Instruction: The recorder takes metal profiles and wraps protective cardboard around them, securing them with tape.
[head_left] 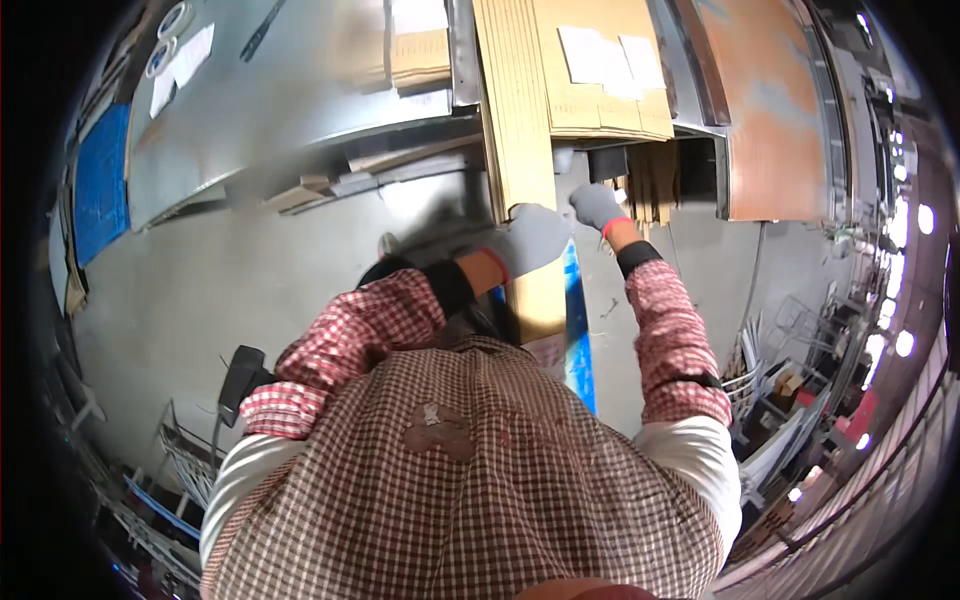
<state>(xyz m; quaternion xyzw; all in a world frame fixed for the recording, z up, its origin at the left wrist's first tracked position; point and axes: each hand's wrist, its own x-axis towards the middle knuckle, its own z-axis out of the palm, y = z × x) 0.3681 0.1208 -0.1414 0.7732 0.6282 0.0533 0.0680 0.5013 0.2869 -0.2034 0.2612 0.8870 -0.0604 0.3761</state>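
Observation:
A long stack of folded brown cardboard (518, 120) runs from the far table toward my body. My left hand (537, 240), in a grey glove with a red cuff, lies across this stack with its fingers curled over the right edge. My right hand (597, 206), gloved the same way, is closed just right of the stack and apart from it. What it holds, if anything, is hidden. Below my left hand, the near end of the cardboard (540, 305) reaches close to my checked apron. A blue strip (578, 330) shows along its right side.
Flat cardboard (610, 110) with white papers lies right of the stack. A metal table (300, 120) stands at far left, carrying tape rolls (160, 57) and a dark tool (262, 30). A brown-topped table (765, 120) is at far right. Wire racks (790, 320) stand on the right.

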